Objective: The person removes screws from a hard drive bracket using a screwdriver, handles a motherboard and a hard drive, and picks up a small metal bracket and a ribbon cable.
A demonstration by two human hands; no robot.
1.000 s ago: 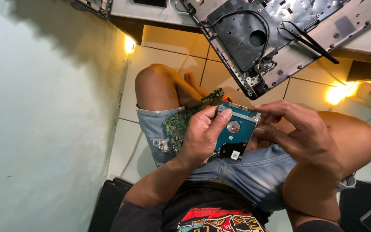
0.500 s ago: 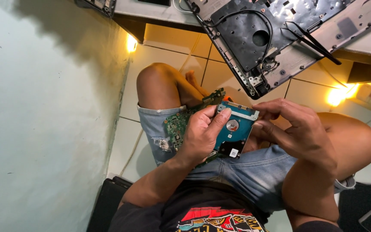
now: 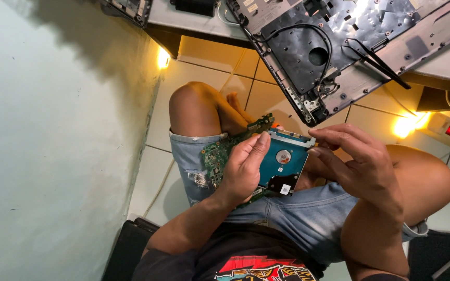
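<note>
One hard drive, centre frame, circuit side up, long axis running lower left to upper right. Left hand grips its left edge; right hand pinches its upper right corner. One green circuit board lies beneath.

A flat rectangular hard drive with a teal circuit-board face, a round silver hub at its centre and a black patch with a small white label at its lower corner, is tilted above the lap with its silver metal edge uppermost. Beneath it, a green printed circuit board lies across the denim-covered thigh, one corner jutting toward the knee.
</note>
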